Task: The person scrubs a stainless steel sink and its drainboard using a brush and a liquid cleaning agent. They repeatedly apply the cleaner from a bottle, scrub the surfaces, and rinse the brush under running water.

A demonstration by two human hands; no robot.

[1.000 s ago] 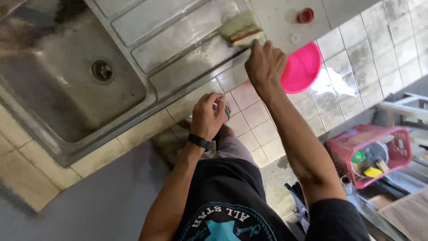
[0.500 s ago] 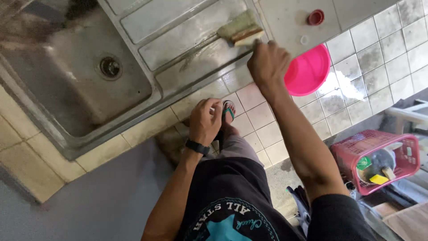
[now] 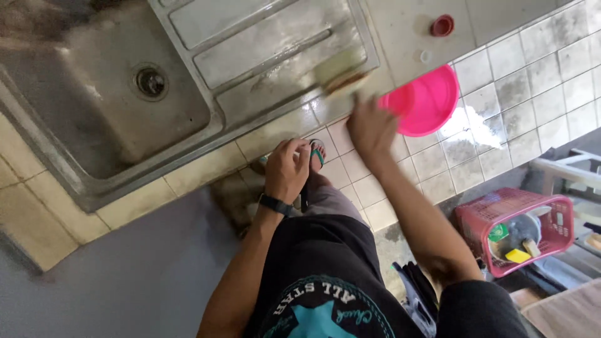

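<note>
Right hand [image 3: 370, 128] blurred, clamped on brush [image 3: 338, 72] handle, bristles on steel drainboard [image 3: 263, 44] right of sink basin [image 3: 106, 100]. Left hand [image 3: 288, 168] loosely curled, holding nothing, near surface edge. Pink bowl [image 3: 426, 100] just right.

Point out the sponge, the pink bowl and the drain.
sponge [image 3: 339, 70], head view, on its blurred yellow top.
pink bowl [image 3: 426, 100], head view, on its inside.
drain [image 3: 151, 81], head view, on the metal strainer.

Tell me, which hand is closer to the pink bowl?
The right hand is nearer, just left of the pink bowl and beside the sponge. The left hand hangs lower, above the floor tiles, farther away.
</note>
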